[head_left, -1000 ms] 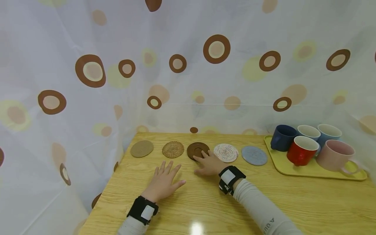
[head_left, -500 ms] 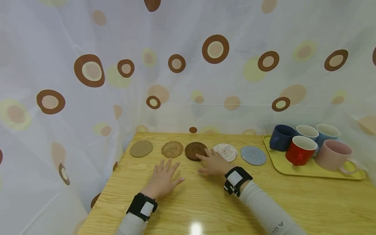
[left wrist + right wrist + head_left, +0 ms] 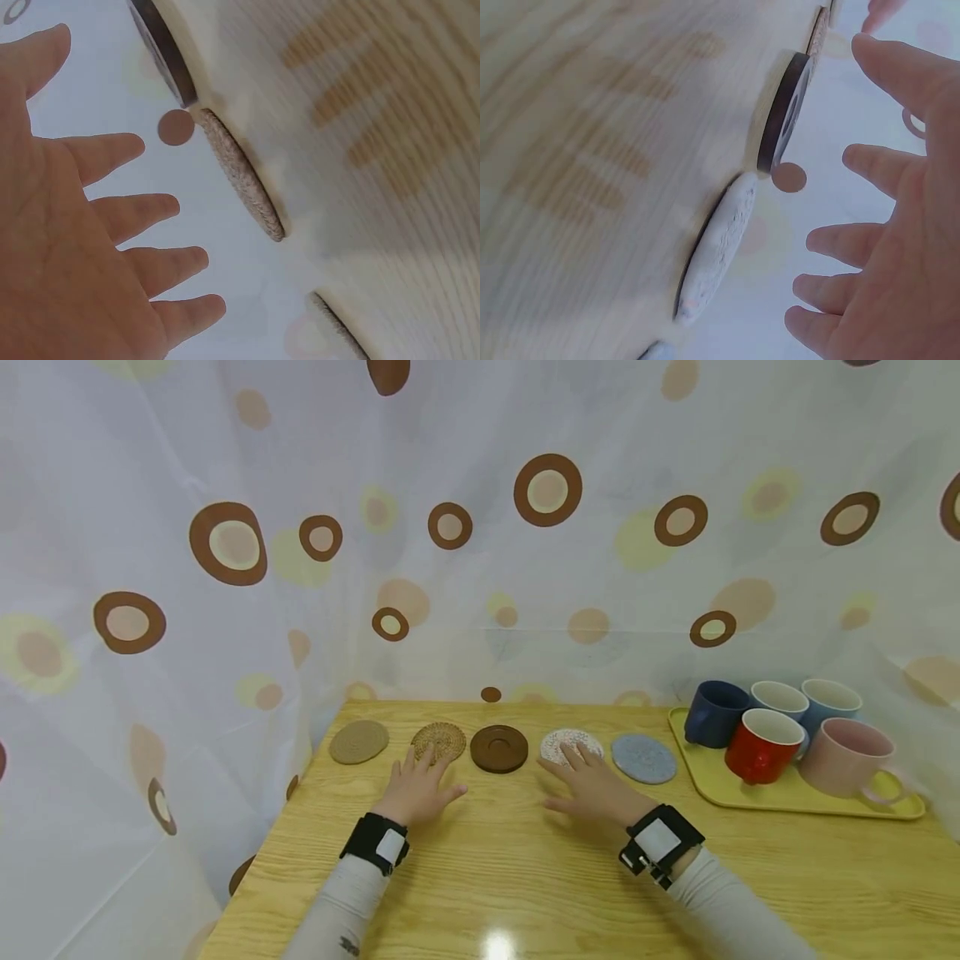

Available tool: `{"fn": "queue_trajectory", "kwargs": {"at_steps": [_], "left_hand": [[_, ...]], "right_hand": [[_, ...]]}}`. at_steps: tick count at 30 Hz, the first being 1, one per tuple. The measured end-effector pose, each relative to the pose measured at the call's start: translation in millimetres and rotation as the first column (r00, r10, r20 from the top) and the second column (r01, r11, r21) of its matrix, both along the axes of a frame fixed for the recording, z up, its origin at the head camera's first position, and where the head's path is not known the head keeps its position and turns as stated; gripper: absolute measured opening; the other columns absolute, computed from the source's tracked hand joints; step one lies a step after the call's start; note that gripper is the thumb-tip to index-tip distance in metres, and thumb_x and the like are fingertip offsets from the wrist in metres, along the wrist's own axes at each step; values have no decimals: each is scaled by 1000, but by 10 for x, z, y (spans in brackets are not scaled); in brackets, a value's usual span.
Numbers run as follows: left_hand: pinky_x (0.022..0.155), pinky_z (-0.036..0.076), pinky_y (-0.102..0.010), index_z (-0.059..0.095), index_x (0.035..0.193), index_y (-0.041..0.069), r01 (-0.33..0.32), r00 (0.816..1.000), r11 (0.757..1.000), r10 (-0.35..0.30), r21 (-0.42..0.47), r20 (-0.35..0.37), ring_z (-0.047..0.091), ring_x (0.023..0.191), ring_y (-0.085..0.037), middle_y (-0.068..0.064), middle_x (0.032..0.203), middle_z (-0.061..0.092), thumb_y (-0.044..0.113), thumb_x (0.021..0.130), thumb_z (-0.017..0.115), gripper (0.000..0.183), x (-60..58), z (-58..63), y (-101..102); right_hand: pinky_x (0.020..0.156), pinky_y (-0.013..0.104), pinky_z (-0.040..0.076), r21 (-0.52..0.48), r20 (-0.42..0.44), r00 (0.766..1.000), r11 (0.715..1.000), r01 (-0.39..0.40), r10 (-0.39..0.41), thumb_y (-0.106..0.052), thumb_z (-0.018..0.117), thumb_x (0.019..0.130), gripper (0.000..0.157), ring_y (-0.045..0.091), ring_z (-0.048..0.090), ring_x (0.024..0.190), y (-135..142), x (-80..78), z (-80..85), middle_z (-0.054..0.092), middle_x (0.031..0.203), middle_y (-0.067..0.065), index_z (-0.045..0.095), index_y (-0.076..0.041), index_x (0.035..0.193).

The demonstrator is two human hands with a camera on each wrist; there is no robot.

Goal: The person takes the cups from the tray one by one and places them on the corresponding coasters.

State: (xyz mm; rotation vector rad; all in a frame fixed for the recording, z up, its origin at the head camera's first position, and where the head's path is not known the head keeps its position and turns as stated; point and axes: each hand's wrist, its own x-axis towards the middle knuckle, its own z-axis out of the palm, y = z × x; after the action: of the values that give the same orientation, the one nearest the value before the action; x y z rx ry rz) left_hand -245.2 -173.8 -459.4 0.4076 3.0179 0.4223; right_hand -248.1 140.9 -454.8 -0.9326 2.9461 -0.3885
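Palm down, with fingers spread, my left hand (image 3: 415, 791) hovers in front of the woven brown coaster (image 3: 438, 741), its fingertips overlapping the near edge in the head view. The left wrist view shows a gap between those fingers and the coaster (image 3: 241, 176). My right hand (image 3: 596, 787), also spread and holding nothing, is over the near side of the white speckled coaster (image 3: 567, 739). Between the hands lies a dark brown wooden coaster (image 3: 498, 749). A tan coaster (image 3: 358, 742) is at the left end of the row, a grey-blue coaster (image 3: 643, 758) at the right.
At the right, a yellow tray (image 3: 802, 805) bears several mugs, among them a red mug (image 3: 763, 747), a pink mug (image 3: 845, 758) and a dark blue mug (image 3: 716, 714). A dotted curtain (image 3: 480, 568) hangs behind and left of the wooden table (image 3: 480, 877).
My right hand has moved right, from the dark brown coaster to the white speckled one. My left hand has shifted forward to the woven coaster. The coasters and mugs stay in place.
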Motion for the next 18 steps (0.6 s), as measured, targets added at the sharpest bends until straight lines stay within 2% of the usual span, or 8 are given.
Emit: {"fn": "queue_trajectory", "kwargs": {"at_steps": [7, 11, 15, 18], "left_hand": [[112, 17, -70, 37, 150, 20, -40, 999, 998, 41, -38, 25, 18, 144, -53, -17, 160, 24, 59, 96, 46, 67, -214, -118, -15], [112, 20, -69, 39, 150, 17, -53, 998, 998, 54, -40, 25, 23, 145, -48, -16, 159, 28, 58, 96, 47, 68, -332, -185, 10], [111, 20, -70, 39, 150, 15, -41, 998, 999, 43, -35, 48, 27, 146, -42, -16, 158, 31, 59, 96, 46, 70, -402, -187, 46], [112, 19, -70, 38, 150, 16, -46, 996, 998, 49, -45, 77, 27, 146, -39, -14, 158, 32, 60, 96, 45, 70, -425, -172, 54]], "right_hand": [[109, 69, 25, -4, -44, 998, 999, 50, -50, -45, 61, 93, 65, 57, 19, 141, 327, 212, 6, 27, 153, 33, 41, -16, 148], [106, 69, 28, -4, -96, 991, 995, 96, -96, -44, 64, 91, 68, 58, 24, 139, 535, 300, 12, 30, 151, 34, 42, -15, 148], [107, 70, 27, -7, -125, 981, 989, 147, -146, -44, 66, 89, 71, 58, 27, 137, 711, 375, 42, 32, 151, 33, 41, -14, 148], [107, 71, 25, -28, -142, 977, 988, 154, -157, -43, 67, 89, 71, 59, 27, 136, 821, 435, 102, 33, 150, 34, 42, -11, 147]]}}
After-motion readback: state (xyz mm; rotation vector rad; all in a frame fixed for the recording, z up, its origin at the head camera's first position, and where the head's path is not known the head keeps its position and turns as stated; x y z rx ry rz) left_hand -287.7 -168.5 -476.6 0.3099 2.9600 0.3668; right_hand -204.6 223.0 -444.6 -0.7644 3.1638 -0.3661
